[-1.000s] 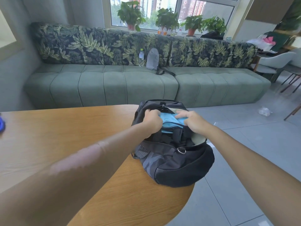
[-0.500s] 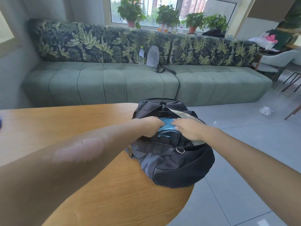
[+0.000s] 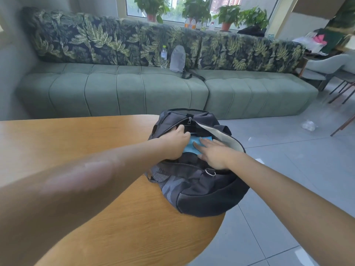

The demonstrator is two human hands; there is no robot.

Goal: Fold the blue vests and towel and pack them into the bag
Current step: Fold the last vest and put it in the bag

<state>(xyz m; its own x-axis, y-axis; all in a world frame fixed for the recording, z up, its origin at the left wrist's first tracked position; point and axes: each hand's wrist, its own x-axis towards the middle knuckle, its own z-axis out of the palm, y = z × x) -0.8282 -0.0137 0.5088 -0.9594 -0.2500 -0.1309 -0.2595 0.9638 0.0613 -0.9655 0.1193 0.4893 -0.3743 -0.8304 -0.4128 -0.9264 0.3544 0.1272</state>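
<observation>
Packing stage, seen from the head camera. The dark bag [image 3: 194,166] lies at the right end of the wooden bench [image 3: 80,143], in the centre of the frame, its zip open and the pale lining of its flap turned out toward the right. A folded blue cloth [image 3: 189,147], whether vest or towel cannot be told, shows in the mouth of the bag between the two hands. Compared with the views a second and half a second ago, the right hand [image 3: 213,150] no longer grips the cloth with curled fingers; it now lies flat on the blue fabric with its fingers [image 3: 199,145] straight and pressed close together, pushing down. The left hand [image 3: 173,144] has shifted to the upper left rim of the opening, where its thumb hooks over the edge near the zip; its remaining fingers are hidden inside the bag, so their grip cannot be told. Less blue is visible than before, which suggests the cloth is sinking into the compartment. Judged from this, the piece is nearly seated; no other blue item is in view on the bench. A green sofa [image 3: 153,89] fills the background.
</observation>
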